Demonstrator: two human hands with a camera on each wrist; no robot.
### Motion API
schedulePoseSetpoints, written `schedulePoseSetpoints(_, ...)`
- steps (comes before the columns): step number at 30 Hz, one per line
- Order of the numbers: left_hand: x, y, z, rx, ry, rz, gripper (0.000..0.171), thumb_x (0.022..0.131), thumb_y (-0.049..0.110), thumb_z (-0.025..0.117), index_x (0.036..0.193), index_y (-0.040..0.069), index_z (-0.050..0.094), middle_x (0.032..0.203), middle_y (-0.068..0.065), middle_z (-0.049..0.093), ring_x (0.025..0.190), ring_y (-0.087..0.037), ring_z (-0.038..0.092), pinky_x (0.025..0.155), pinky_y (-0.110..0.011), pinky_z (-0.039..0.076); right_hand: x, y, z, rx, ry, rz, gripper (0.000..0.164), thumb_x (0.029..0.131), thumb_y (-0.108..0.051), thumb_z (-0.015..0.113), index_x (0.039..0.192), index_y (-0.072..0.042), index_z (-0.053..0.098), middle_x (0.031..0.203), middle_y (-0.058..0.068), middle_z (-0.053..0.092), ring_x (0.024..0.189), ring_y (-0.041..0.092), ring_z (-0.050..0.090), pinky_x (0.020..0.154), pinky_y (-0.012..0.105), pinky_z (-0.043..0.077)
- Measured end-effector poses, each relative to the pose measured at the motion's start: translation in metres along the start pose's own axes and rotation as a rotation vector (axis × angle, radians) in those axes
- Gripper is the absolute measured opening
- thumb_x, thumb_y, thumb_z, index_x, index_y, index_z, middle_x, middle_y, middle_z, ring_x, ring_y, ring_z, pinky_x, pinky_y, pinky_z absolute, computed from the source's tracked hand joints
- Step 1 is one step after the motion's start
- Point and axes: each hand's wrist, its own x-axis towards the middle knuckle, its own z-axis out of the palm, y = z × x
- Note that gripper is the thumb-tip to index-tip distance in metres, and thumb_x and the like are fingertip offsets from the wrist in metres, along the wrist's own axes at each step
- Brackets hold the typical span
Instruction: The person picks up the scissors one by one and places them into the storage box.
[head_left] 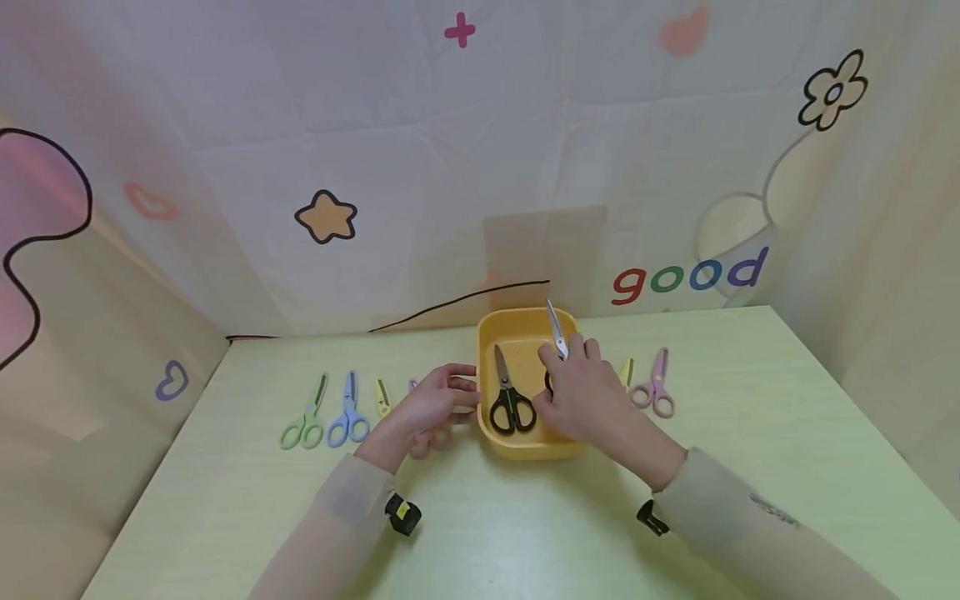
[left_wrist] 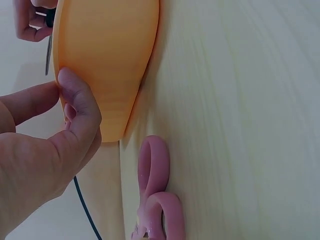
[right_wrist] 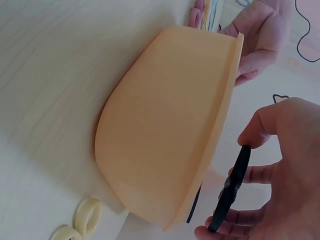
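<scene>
A yellow plastic bin [head_left: 531,451] stands on the table, with a pair of black-handled scissors [head_left: 512,400] lying inside. My left hand [head_left: 438,400] is at its left side; in the left wrist view, thumb and finger pinch the rim. Over the bin's right part, my right hand [head_left: 588,392] grips a second pair of black-handled scissors [head_left: 557,329], blades pointing away from me. Its black handles [right_wrist: 232,187] show between thumb and fingers in the right wrist view, above the rim. The hand covers much of these scissors in the head view.
Left of the bin lie green scissors [head_left: 303,429], blue scissors [head_left: 348,421], yellow scissors [head_left: 382,397] and pink scissors [left_wrist: 155,200], partly behind my left hand. On the right are pink scissors [head_left: 657,387] and partly hidden yellow scissors [head_left: 627,371]. A printed curtain [head_left: 405,150] hangs behind the table.
</scene>
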Motion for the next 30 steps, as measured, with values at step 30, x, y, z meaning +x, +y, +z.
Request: schedulePoseSetpoints(30, -0.001, 0.001, 0.002, 0.02, 0.024, -0.019, 0.049, 0.1, -0.006, 0.058, 0.146, -0.004, 0.041, 0.122, -0.019, 0.052, 0.093, -0.022, 0.061, 0.083, -0.032, 0.056, 0.014, -0.008, 0.028, -0.008, -0.253, -0.001, 0.047, 0.091, -0.028, 0.068, 0.13, -0.002, 0.058, 0.115, 0.029, 0.053, 0.101, 0.042, 0.052, 0.066, 0.047, 0.053)
